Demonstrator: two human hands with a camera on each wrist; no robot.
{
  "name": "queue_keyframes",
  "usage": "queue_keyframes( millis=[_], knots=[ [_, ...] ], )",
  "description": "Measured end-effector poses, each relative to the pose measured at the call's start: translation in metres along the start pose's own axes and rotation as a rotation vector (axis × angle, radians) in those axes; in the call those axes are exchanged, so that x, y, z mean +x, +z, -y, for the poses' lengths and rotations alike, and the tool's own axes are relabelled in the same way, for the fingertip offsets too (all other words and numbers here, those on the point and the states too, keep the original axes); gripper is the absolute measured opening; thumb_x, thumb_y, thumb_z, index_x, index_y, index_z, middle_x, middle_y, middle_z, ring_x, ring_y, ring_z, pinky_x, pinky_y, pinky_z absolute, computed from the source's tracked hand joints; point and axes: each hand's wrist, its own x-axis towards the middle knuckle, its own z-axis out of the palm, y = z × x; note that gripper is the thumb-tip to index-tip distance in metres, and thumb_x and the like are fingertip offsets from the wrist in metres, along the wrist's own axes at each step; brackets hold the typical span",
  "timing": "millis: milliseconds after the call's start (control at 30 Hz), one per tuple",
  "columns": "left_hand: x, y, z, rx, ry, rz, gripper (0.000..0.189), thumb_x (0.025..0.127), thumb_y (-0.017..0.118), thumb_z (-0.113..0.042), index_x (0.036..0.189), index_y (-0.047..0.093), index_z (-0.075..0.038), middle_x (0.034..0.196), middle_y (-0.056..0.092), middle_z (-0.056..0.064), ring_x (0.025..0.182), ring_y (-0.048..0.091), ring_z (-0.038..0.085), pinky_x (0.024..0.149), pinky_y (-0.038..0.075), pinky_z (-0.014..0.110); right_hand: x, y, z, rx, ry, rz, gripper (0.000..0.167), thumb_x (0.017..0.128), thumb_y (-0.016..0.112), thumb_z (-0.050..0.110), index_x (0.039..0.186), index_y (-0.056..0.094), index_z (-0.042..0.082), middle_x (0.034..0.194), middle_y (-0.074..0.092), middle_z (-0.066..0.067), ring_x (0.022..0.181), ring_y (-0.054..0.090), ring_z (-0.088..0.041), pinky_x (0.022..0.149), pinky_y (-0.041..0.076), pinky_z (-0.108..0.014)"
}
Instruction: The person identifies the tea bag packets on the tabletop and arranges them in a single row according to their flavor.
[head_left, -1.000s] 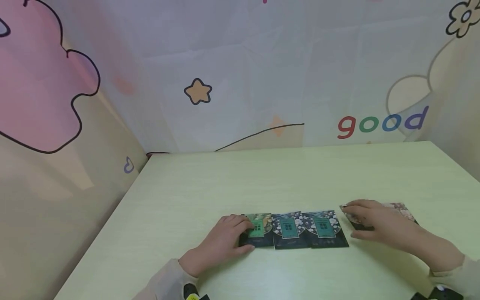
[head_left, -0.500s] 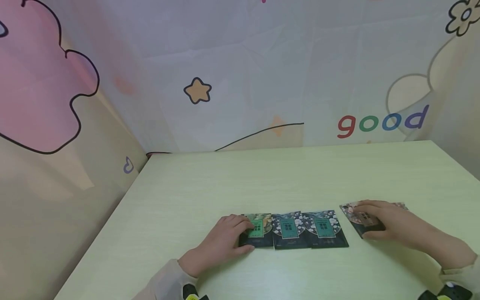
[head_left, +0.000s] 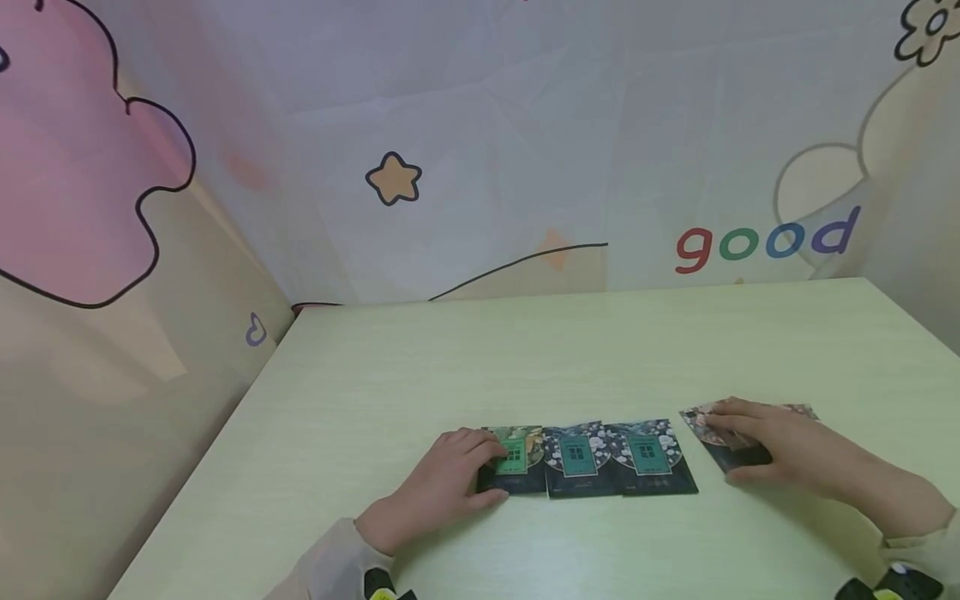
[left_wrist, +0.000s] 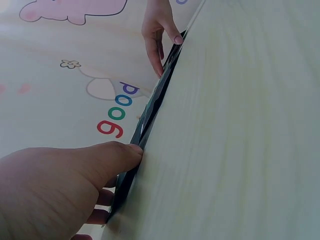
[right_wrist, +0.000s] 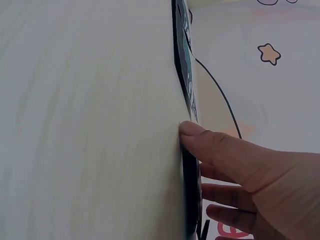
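My left hand (head_left: pixel 442 475) rests at the left end of a row of flat, dark, flower-printed packets. Its fingers lie on the packet with a bright green label (head_left: pixel 516 457), and its thumb (left_wrist: pixel 127 152) touches the near edge. Beside that one lie two packets with teal labels, a middle packet (head_left: pixel 579 458) and a right packet (head_left: pixel 648 457), their edges close or overlapping. Further right, my right hand (head_left: pixel 795 454) lies over a tilted packet with pinkish flowers (head_left: pixel 738 457). Its thumb (right_wrist: pixel 192 129) is at the near edge. The hand hides much of this packet; whether several overlap there, I cannot tell.
The packets lie flat on a pale green-yellow table (head_left: pixel 525 358). A printed cloth backdrop (head_left: pixel 487 167) with a star and the word "good" stands behind the table and along its left side.
Compared with a second ago, my right hand has slid a little to the right over the pinkish packet, uncovering more of its left part. My left hand and the row have stayed put.
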Motion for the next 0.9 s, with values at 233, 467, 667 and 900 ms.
queue_keyframes(
  millis=[233,467,667,900],
  knots=[
    [0.0,-0.001,0.0,-0.005,-0.001,-0.003,0.045,0.086,0.068,-0.043,0.121,0.06,-0.017,0.125,0.06,-0.001,0.118,0.053,0.017,0.104,0.042,0.039,0.0,0.001,0.002,-0.016,-0.009,-0.024,0.071,0.072,0.077,0.049,0.128,0.062,0.008,0.135,0.056,-0.018,0.123,0.051,-0.042,0.094,0.041,-0.067],
    [0.0,-0.001,0.0,-0.004,0.006,-0.006,0.045,0.086,0.068,-0.043,0.121,0.06,-0.016,0.125,0.06,0.0,0.119,0.053,0.018,0.105,0.042,0.038,0.0,0.001,0.008,-0.035,-0.003,-0.026,0.071,0.072,0.077,0.049,0.127,0.062,0.007,0.133,0.057,-0.018,0.12,0.054,-0.042,0.094,0.045,-0.062],
    [0.0,-0.002,-0.001,-0.007,0.006,-0.009,0.045,0.086,0.068,-0.043,0.121,0.061,-0.016,0.125,0.061,0.0,0.119,0.053,0.018,0.105,0.041,0.038,0.0,0.002,0.01,-0.04,-0.009,-0.039,0.07,0.073,0.075,0.051,0.126,0.062,0.007,0.131,0.058,-0.018,0.118,0.055,-0.042,0.092,0.045,-0.062],
    [0.0,-0.001,0.0,-0.009,0.005,-0.007,0.045,0.086,0.069,-0.043,0.12,0.061,-0.016,0.125,0.061,0.0,0.119,0.054,0.018,0.105,0.041,0.038,0.0,0.001,0.015,-0.048,-0.033,-0.073,0.069,0.073,0.074,0.052,0.123,0.064,0.006,0.128,0.061,-0.016,0.115,0.058,-0.04,0.091,0.048,-0.058]
  ],
)
